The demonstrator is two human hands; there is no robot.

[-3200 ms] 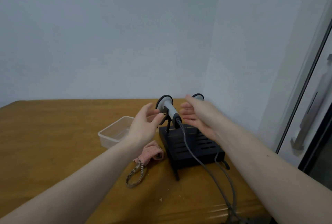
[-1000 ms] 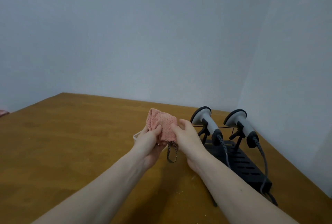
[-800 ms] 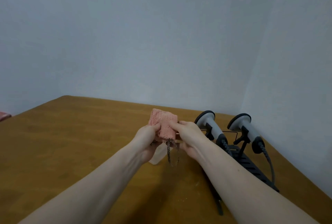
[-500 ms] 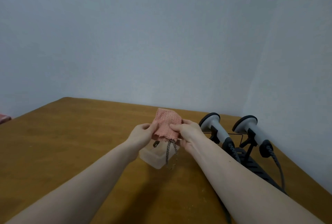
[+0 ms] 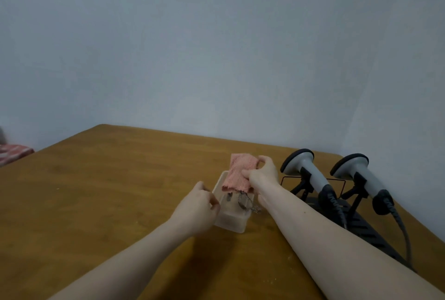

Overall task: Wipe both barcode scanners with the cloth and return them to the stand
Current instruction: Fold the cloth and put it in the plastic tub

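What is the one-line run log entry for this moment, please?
right hand: holds pink cloth above clear container | left hand: empty, beside container | both scanners: on stand | wiping: not started

Left of the plastic tub (image 5: 231, 221) the table (image 5: 101, 193) lies open; scanners (image 5: 310, 174) crowd its right.

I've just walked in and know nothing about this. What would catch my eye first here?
Probably the pink cloth, pinched in the person's right hand above a small clear plastic box in the middle of the wooden table. Next, the two grey barcode scanners, propped side by side on a black stand at the right, near the wall. The left hand hangs beside the box, holding nothing.
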